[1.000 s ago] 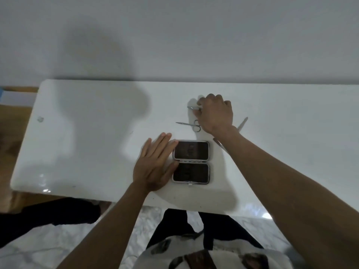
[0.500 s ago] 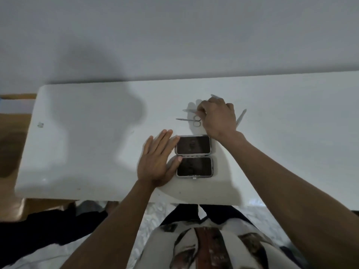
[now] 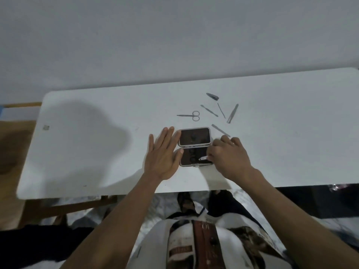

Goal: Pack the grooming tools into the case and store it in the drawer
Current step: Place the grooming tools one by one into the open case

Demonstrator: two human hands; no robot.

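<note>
Head view: the case (image 3: 195,146) lies open on the table (image 3: 97,152), both halves flat. The left hand (image 3: 162,154) is spread flat, fingers together, touching the left edge of the case. The right hand (image 3: 228,158) pinches a small metal tool (image 3: 203,158) over the near half. To do it well, I think the tool should slide under its loop, with the left hand holding the case steady. The scissors (image 3: 191,115), tweezers (image 3: 232,113) and clipper (image 3: 212,96) wait behind. No drawer is visible.
</note>
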